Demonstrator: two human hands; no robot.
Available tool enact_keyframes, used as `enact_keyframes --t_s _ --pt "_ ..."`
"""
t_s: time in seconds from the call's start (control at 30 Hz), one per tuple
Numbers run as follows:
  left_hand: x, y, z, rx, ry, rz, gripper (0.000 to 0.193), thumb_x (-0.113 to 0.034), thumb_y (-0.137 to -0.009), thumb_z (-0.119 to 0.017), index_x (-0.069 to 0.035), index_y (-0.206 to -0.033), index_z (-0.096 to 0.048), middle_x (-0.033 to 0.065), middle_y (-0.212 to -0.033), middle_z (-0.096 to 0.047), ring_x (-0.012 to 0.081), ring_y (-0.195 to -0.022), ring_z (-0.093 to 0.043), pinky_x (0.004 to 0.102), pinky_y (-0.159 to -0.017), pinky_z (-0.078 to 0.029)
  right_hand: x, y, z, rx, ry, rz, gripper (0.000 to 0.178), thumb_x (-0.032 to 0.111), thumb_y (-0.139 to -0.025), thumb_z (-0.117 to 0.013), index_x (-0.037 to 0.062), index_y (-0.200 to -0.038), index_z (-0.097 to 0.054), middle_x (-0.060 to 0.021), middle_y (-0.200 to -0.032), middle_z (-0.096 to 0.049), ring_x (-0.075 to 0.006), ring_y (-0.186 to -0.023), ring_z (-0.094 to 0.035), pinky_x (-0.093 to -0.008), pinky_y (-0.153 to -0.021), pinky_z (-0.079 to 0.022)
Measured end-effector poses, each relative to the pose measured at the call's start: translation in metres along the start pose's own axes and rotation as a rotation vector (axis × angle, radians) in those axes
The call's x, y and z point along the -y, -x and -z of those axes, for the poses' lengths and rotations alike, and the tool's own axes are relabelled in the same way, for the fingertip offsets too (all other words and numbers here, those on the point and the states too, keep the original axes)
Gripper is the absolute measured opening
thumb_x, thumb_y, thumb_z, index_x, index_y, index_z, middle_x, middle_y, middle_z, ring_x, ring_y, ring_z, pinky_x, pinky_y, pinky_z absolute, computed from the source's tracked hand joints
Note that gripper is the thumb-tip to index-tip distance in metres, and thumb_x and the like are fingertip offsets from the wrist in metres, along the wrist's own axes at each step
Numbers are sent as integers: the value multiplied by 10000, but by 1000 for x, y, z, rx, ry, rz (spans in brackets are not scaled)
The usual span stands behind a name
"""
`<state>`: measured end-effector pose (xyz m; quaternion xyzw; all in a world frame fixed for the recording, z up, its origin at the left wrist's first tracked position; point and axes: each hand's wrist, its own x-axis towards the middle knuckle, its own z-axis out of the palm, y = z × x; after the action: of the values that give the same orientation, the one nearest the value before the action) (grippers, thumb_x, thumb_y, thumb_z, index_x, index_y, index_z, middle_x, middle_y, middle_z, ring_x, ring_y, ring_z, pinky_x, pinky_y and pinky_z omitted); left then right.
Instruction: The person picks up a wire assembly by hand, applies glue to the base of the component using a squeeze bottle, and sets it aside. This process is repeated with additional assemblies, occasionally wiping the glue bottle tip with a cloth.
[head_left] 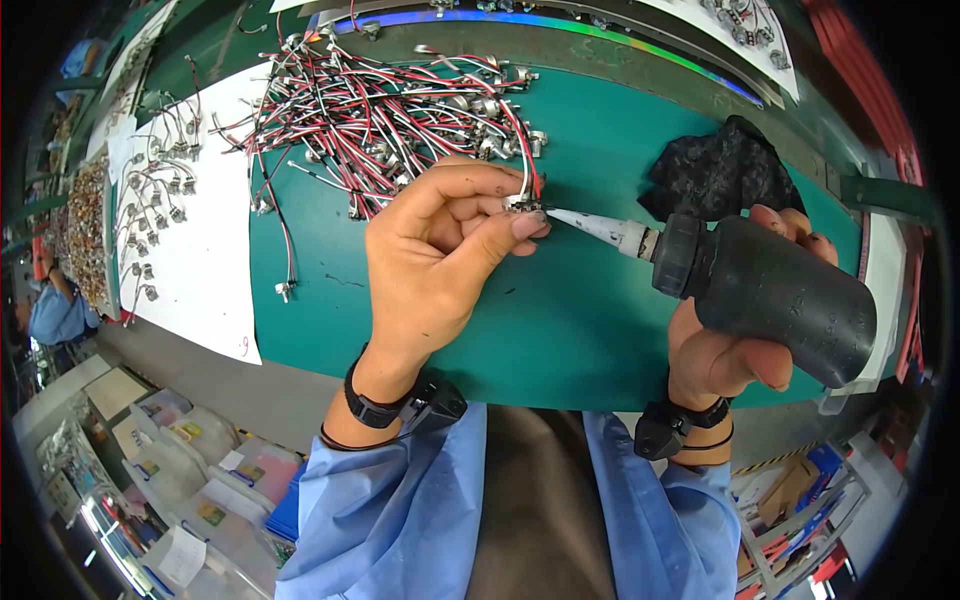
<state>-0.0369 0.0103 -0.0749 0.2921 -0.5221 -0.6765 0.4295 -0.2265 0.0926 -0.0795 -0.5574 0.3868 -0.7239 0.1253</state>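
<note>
Two-handed work over a green tabletop [330, 275]. We see the left hand [425, 260] pinching a small metal component [520, 203] between thumb and index finger, above the middle of the tabletop, with its red and pale wires [534, 165] rising away from the pinch. The right hand [712, 345] is wrapped around a black bottle [785, 295], whose pale conical nozzle [600, 229] reaches across to the component. We judge the step in hand to be applying the nozzle tip to this one part; whether the tip touches it or stands just beside it, we cannot tell. The next move, in our judgement, calls for a steady pinch, a well-aligned tip and a measured squeeze.

Pose: we note the left wrist below its fingers, the palm turned inward and the fingers curled behind the component. The right hand bears the bottle tilted, nozzle toward the left, fingertips over its far side and thumb extended along the near side. Beyond the left hand we find a heap of wired parts [370, 120]; beyond the bottle lies a crumpled black cloth [725, 170].
</note>
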Motion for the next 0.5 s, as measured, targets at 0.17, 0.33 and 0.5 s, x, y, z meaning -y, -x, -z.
enact_keyframes --t_s 0.17,0.33,0.5 --pt "1 0 0 1 53 -8 171 102 -751 -530 80 -918 -504 133 -877 -567 175 -744 -600 237 -625 -505 -3 5 -4 -106 42 2 841 668 -654 -484 43 -1201 -349 -134 -1091 -464 -230 -1045 -441 -334 -890 -362" --pt "-1 0 -1 -7 56 16 172 104 -751 -528 80 -919 -502 135 -870 -568 172 -739 -599 241 -623 -507 7 0 -11 -141 -24 -100 837 657 -654 -499 43 -1202 -349 -148 -1105 -445 -234 -1052 -439 -338 -893 -370" --pt "-1 1 -2 -25 77 17 176 108 -749 -526 80 -921 -503 134 -868 -567 169 -738 -597 240 -624 -507 4 0 -8 -100 -131 -74 836 653 -655 -502 44 -1205 -346 -148 -1110 -442 -234 -1055 -437 -338 -892 -375"
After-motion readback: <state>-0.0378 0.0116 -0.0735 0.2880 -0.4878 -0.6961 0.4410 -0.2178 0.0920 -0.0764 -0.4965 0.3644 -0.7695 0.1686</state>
